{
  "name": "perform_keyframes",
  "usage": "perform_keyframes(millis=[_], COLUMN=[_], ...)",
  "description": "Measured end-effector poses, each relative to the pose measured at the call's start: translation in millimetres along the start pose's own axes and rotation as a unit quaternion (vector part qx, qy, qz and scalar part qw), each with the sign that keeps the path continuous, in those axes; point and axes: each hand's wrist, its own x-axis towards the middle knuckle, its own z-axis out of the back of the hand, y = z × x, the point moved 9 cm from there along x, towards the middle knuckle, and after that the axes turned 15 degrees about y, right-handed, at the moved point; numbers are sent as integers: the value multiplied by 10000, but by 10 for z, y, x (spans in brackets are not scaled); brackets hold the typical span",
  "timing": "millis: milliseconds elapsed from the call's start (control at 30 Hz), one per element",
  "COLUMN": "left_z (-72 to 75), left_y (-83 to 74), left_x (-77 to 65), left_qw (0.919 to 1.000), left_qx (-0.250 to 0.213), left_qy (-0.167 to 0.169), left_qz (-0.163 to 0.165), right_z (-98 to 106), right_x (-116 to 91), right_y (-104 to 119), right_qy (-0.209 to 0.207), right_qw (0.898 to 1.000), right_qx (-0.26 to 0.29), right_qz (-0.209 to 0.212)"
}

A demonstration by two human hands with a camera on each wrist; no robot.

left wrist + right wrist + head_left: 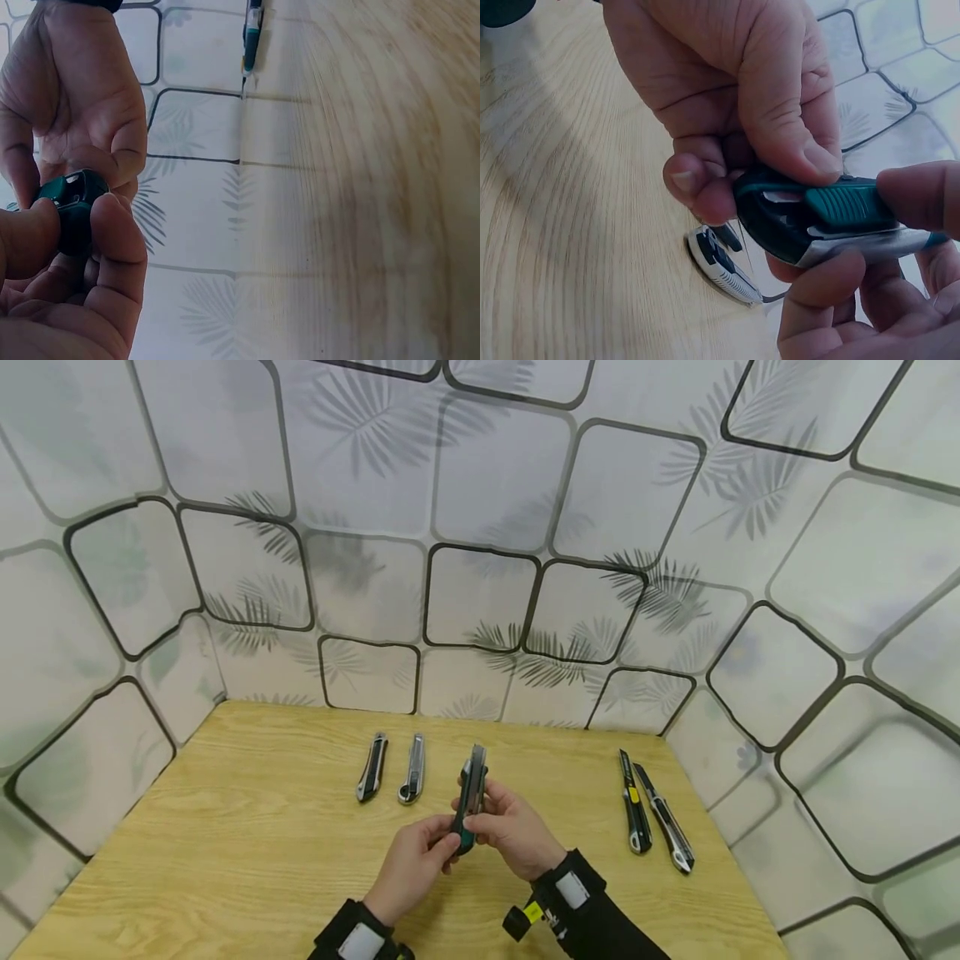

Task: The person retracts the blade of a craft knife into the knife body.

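Note:
Both hands hold a dark green and grey utility knife (pixel 471 797), its front end tilted up and away from me over the table. My left hand (pixel 414 867) pinches the rear end of its handle. From the other side my right hand (pixel 521 837) grips it higher up. In the right wrist view, my right thumb (pixel 922 193) lies at the ribbed green slider (pixel 847 208), and my left hand (pixel 735 82) holds the rounded butt. Fingers of both hands cover part of the handle. Whether a blade sticks out, I cannot tell.
Two utility knives, one dark and silver (pixel 372 768) and one silver (pixel 412 768), lie left of the hands. Right of them lie a black and yellow knife (pixel 636 806) and a black and silver one (pixel 666 818). Patterned fabric (pixel 480 602) stands around the wooden table (pixel 247 827).

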Motion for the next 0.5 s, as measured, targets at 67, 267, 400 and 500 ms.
perform_keyframes(millis=[67, 267, 400, 500], left_z=[-5, 8, 49, 80], left_y=[0, -5, -26, 18], left_x=[7, 14, 31, 45], left_qw=[10000, 10000, 9996, 9989], left_qx=[19, -43, -187, -148], left_qy=[28, 4, -198, -378], left_qz=[-20, 9, 51, 249], right_z=[-6, 13, 74, 96], right_x=[-1, 6, 14, 34], right_y=[9, 14, -116, -253], right_qy=[58, 18, -380, -547], right_qw=[10000, 9999, 9988, 9972], right_qx=[-8, -97, -259, -343], right_qz=[30, 39, -167, -378])
